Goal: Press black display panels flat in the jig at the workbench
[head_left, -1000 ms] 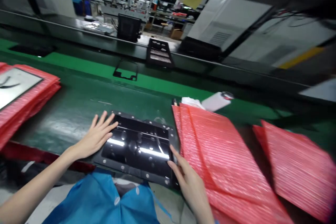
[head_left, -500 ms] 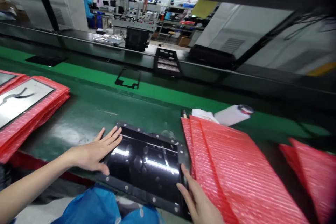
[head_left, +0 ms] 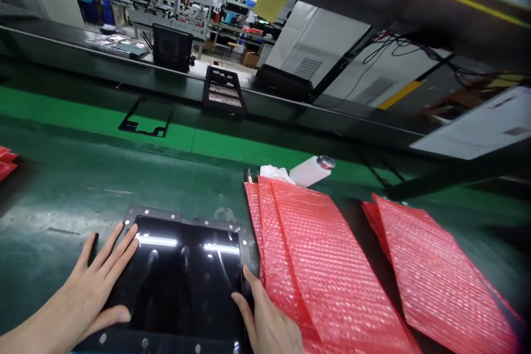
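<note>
The left hand [head_left: 95,282] is open and palm down, its fingers spread, with the fingertips over the upper left corner of a glossy black rectangular panel [head_left: 182,282] and the thumb over its left part. The right hand [head_left: 271,318] is at the opposite side, thumb and forefinger parted, the thumb at the panel's face and the forefinger along its right edge; whether they pinch it cannot be told. The panel thus lies flat between the hands, bordered by a dark grey margin with round pale dots [head_left: 207,223], on a dark green worktop [head_left: 53,210]. Just right of it is a stack of red translucent bubble-wrap bags [head_left: 332,254], with a second red bubble-wrap stack [head_left: 440,271] farther right. Behind the nearer stack are a crumpled white cloth-like piece [head_left: 277,173] and a white cylindrical bottle [head_left: 307,171] with a shiny cap. Beyond, a thin black rectangular frame [head_left: 131,126] lies on a bright green strip [head_left: 224,149], and a black compartmented tray [head_left: 224,108] is past it.
</note>
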`<state>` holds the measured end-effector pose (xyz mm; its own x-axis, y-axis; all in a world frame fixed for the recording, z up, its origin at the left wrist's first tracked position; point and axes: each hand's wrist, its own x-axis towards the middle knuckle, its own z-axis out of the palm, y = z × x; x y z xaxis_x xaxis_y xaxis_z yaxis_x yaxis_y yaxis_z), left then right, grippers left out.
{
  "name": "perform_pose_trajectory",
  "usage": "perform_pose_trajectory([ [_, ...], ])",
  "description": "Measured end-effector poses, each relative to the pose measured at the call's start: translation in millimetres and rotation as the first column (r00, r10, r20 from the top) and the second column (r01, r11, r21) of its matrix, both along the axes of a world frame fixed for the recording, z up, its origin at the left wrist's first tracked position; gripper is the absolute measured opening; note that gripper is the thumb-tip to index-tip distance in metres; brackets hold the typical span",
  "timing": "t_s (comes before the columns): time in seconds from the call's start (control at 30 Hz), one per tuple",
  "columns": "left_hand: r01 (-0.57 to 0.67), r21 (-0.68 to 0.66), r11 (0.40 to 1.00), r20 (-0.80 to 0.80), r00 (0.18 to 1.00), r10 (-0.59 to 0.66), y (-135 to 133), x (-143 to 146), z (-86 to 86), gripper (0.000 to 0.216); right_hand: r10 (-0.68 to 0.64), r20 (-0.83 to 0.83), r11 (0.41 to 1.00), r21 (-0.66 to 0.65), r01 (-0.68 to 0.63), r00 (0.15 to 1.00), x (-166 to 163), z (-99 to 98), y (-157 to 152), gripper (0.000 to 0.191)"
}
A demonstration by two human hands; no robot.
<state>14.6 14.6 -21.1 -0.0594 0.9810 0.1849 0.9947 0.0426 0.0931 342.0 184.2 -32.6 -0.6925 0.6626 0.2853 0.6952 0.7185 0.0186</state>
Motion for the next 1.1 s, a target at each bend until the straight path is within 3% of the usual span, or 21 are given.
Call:
perform_pose_trajectory([
  [0.13, 0.020, -0.055, 0.998, 0.067, 0.998, -0.017, -3, -6, -1.1, 0.084, 0.061, -0.024, 0.998, -0.019, -0.062, 0.998, -3, 19.1, 10, 0.040],
  [0.3, 0.141, -0.207, 0.968, 0.245, 0.966, -0.088, -9, -24, 16.5, 0.085, 0.084, -0.142, 0.995, -0.035, -0.090, 0.986, -19, 45.5, 34, 0.038],
  [0.43, 0.163, -0.307, 0.938, 0.258, 0.963, -0.083, -7, -27, 32.8, 0.102, 0.145, -0.220, 0.976, -0.128, -0.176, 0.965, -38, 48.3, 42, 0.037],
  [0.53, 0.142, -0.332, 0.932, 0.264, 0.963, -0.053, -8, -22, 36.7, 0.103, 0.198, -0.249, 0.934, -0.247, -0.260, 0.948, -56, 44.1, 39, 0.039],
  [0.7, 0.022, -0.217, 0.976, 0.186, 0.982, 0.019, -15, -5, 13.1, 0.084, 0.296, -0.299, 0.865, -0.320, -0.388, 0.907, -90, 37.7, 38, 0.044],
  [0.87, -0.171, 0.027, 0.985, 0.048, 0.984, 0.169, -11, 18, -16.6, 0.072, 0.357, -0.285, 0.849, -0.298, -0.437, 0.889, -115, 33.7, 43, 0.049],
  [1.0, -0.265, 0.123, 0.956, 0.029, 0.964, 0.263, -10, 28, -18.9, 0.072, 0.325, -0.452, 0.792, -0.350, -0.501, 0.830, -126, 27.9, 52, 0.049],
  [1.1, -0.296, 0.147, 0.944, 0.031, 0.955, 0.294, -12, 28, -16.9, 0.072, 0.277, -0.533, 0.784, -0.355, -0.509, 0.799, -134, 24.3, 61, 0.045],
])
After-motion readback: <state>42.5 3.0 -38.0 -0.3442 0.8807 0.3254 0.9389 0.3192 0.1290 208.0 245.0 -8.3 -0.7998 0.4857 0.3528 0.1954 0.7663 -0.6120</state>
